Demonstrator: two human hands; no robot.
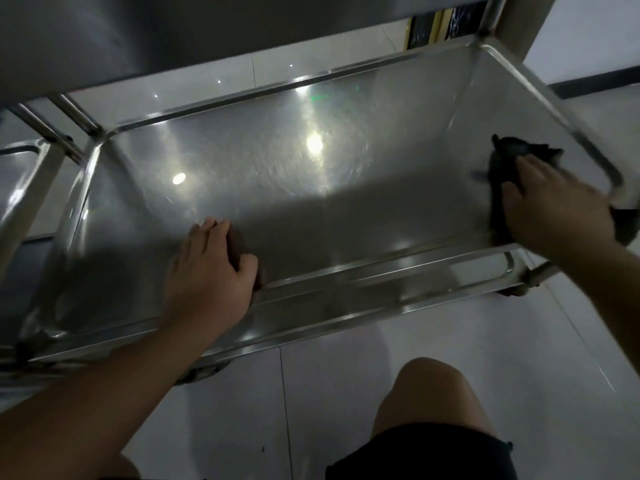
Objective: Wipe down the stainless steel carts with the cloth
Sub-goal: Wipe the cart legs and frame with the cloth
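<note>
Cart shelf (277, 188), 1 dark cloth (509, 150) under flat right hand (554, 209), left hand (211, 268) fingers flat, released, on shelf.

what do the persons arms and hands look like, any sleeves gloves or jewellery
Both forearms are bare up to the frame edge, with no sleeve in view. The left hand and the right hand wear no gloves, and no rings, watch or wristband can be seen, though the right hand is blurred. The only clothing visible is dark shorts with a frayed hem above a bare knee.
</note>
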